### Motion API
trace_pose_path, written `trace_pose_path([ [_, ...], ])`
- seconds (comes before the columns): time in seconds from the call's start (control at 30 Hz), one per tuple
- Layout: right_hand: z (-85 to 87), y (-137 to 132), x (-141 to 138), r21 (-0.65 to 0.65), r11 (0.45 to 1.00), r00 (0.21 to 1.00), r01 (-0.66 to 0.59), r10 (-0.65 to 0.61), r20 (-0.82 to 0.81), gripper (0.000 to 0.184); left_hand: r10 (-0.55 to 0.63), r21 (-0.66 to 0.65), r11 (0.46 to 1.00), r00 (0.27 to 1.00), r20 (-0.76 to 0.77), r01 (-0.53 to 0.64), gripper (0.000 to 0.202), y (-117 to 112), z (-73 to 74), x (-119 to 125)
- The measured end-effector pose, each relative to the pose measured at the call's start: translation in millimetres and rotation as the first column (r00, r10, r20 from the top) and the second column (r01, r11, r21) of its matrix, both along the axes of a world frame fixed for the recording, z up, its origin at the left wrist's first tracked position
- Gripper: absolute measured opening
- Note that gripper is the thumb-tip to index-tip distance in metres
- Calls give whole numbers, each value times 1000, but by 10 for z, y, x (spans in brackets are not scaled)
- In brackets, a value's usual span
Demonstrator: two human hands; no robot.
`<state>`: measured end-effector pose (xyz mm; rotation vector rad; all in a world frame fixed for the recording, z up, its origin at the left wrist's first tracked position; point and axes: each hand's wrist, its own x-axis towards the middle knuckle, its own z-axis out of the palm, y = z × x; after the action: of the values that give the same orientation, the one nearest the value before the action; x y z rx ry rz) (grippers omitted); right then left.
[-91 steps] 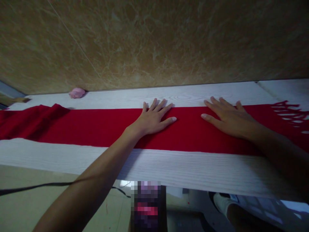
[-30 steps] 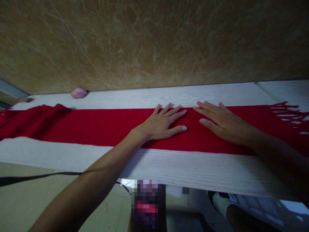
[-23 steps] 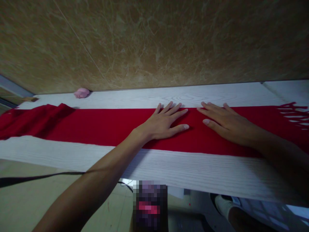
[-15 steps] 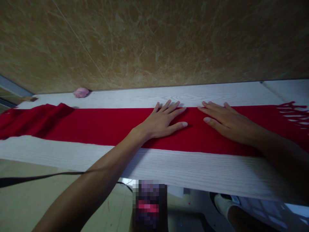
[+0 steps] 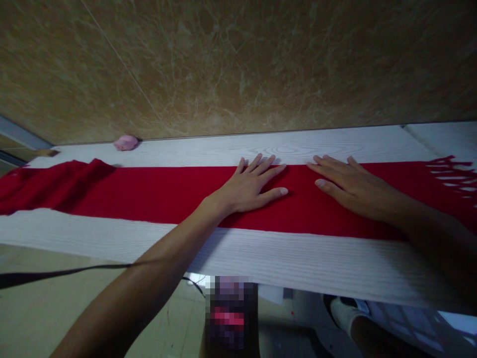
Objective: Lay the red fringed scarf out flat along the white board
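Note:
A long red scarf (image 5: 167,194) lies lengthwise along a white wood-grain table (image 5: 305,261). Its left end is bunched and wrinkled, while the middle stretch is flat; fringe (image 5: 456,174) shows at the right end. My left hand (image 5: 251,186) rests palm down on the middle of the scarf, fingers spread, the tips reaching its far edge. To the right, my right hand (image 5: 346,186) also lies palm down on the cloth with its fingers stretched out. A gap of bare scarf separates the two hands. Neither hand grips anything.
A marbled brown wall (image 5: 238,64) rises along the table's far edge. Against it sits a small pink object (image 5: 126,142). A dark strap (image 5: 63,273) crosses in front of my left forearm. Below the near edge are the tiled floor and a shoe (image 5: 345,311).
Almost nothing differs. Both hands stay flat on the scarf, with at most a slight shift; the scarf lies as before.

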<state>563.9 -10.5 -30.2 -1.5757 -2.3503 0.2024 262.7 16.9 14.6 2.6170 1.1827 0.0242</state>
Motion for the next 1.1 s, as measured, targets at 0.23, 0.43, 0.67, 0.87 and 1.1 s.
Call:
trace_pose_path([
  [0.23, -3, 1, 15, -4, 1000, 1000, -13, 13, 28, 69, 3, 0, 1000, 1000, -8, -3, 80, -19, 31, 6],
  [0.43, -13, 8, 28, -4, 1000, 999, -24, 24, 30, 70, -1, 6, 1000, 1000, -4, 1, 78, -12, 17, -2],
  [0.67, 21, 4, 1, -44, 999, 999, 12, -9, 51, 73, -3, -2, 1000, 1000, -9, 3, 79, -8, 12, -3],
  [0.87, 22, 2, -2, -44, 999, 999, 22, -20, 43, 75, 0, -2, 1000, 1000, 3, 0, 79, -13, 11, -6],
  [1.1, 3, 3, 16, -18, 1000, 999, 17, -16, 28, 72, 2, -16, 1000, 1000, -8, -2, 78, -15, 23, 3],
])
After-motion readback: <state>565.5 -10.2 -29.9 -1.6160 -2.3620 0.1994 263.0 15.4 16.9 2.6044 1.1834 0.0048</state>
